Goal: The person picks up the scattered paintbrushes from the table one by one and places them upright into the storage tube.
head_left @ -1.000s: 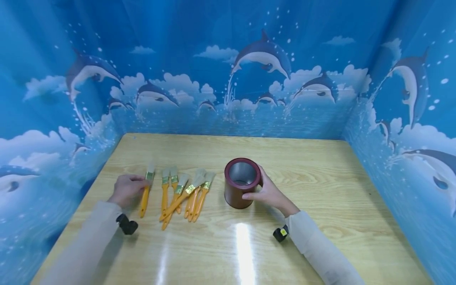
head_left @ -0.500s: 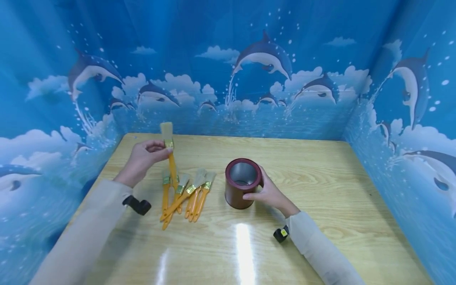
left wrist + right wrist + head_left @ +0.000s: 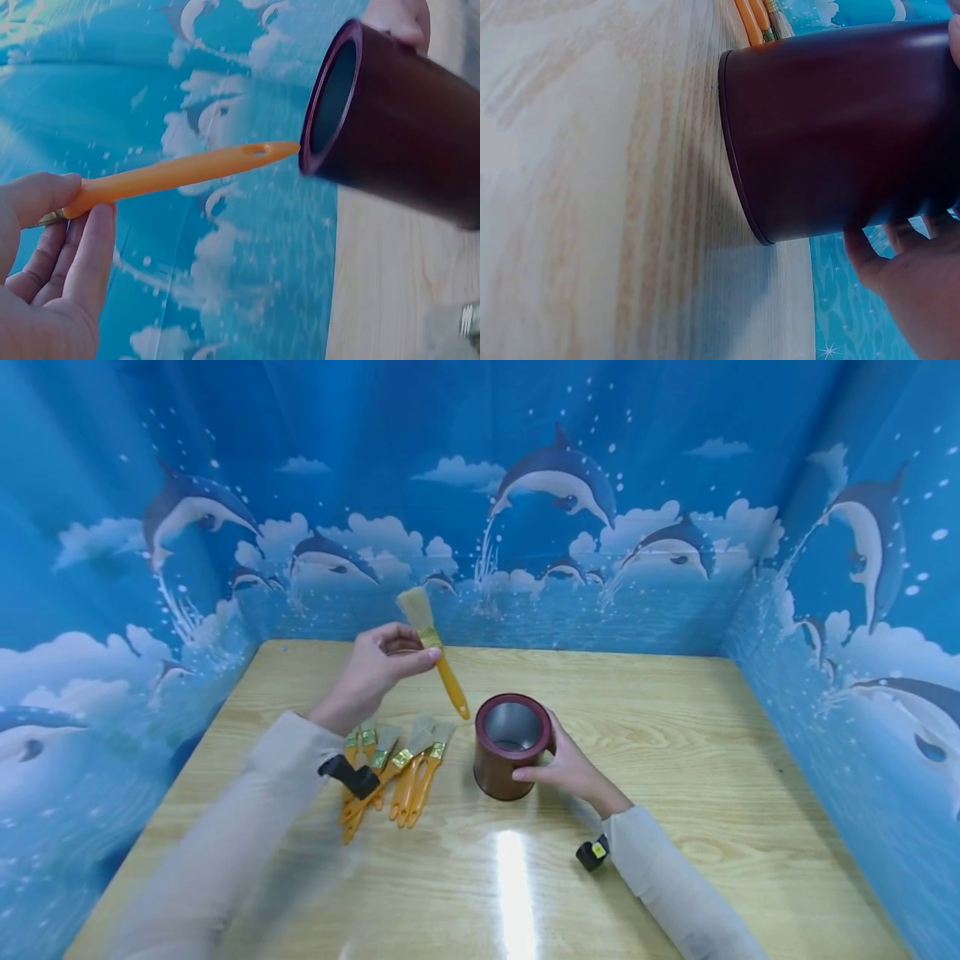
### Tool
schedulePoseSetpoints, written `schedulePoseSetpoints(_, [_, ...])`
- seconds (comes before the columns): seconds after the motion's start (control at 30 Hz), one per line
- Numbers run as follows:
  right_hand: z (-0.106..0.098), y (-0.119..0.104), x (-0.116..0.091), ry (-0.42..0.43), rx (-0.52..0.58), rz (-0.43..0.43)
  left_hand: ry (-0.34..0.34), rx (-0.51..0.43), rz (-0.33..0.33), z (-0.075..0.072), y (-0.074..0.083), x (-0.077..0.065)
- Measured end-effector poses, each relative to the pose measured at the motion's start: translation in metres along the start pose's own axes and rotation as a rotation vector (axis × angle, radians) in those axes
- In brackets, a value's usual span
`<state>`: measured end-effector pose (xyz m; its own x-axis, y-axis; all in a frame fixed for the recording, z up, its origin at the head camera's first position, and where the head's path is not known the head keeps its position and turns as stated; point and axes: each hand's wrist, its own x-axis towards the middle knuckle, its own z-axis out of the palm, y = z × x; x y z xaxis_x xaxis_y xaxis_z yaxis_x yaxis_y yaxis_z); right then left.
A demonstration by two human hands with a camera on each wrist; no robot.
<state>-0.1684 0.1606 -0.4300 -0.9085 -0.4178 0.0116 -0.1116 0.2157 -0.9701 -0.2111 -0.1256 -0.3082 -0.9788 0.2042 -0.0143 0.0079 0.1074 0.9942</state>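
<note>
My left hand (image 3: 386, 664) pinches a paintbrush (image 3: 450, 683) between thumb and fingers near its metal band. The brush is raised above the table, its pale bristles up and its orange handle slanting down toward the can. In the left wrist view the handle's holed end (image 3: 281, 148) overlaps the can's rim. The dark red-brown can (image 3: 498, 774) stands upright with its open top facing up, and its grey inside shows no brush. My right hand (image 3: 566, 768) grips the can from the right side, thumb in front and fingers around the back.
Several more paintbrushes (image 3: 422, 789) lie in a loose, partly crossed group left of the can, some hidden under my left wrist. The light wooden table (image 3: 675, 735) ends at a blue dolphin-print curtain (image 3: 480, 527) behind and at both sides.
My left hand has lifted the paintbrush from the table's left side and carried it up and rightward over the other brushes toward the can. My right hand and the can stay put.
</note>
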Motion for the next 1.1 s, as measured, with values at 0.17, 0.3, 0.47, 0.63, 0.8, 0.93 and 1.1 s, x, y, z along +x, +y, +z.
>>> schedulePoseSetpoints(0.17, [-0.001,0.0,0.0,-0.001,0.001,-0.02,-0.009,0.017,0.003,0.025,0.0,0.006])
schedulePoseSetpoints(0.3, [-0.001,0.0,0.0,-0.006,0.008,-0.022,-0.029,0.048,-0.004,0.041,-0.005,0.01])
schedulePoseSetpoints(0.47, [-0.001,0.0,0.0,-0.015,0.013,-0.028,-0.063,0.141,-0.012,0.054,-0.015,0.011])
schedulePoseSetpoints(0.63, [-0.001,0.001,0.001,-0.011,0.014,-0.051,-0.078,0.205,-0.005,0.063,-0.027,0.01])
schedulePoseSetpoints(0.8, [-0.001,0.001,0.0,-0.01,0.019,-0.052,-0.078,0.245,0.009,0.067,-0.037,0.01])
schedulePoseSetpoints(0.93, [-0.001,0.002,0.0,-0.011,0.017,-0.034,-0.076,0.271,-0.003,0.07,-0.044,0.009])
schedulePoseSetpoints(1.1, [-0.001,0.002,-0.001,-0.017,0.026,-0.019,-0.076,0.288,-0.01,0.07,-0.05,0.008])
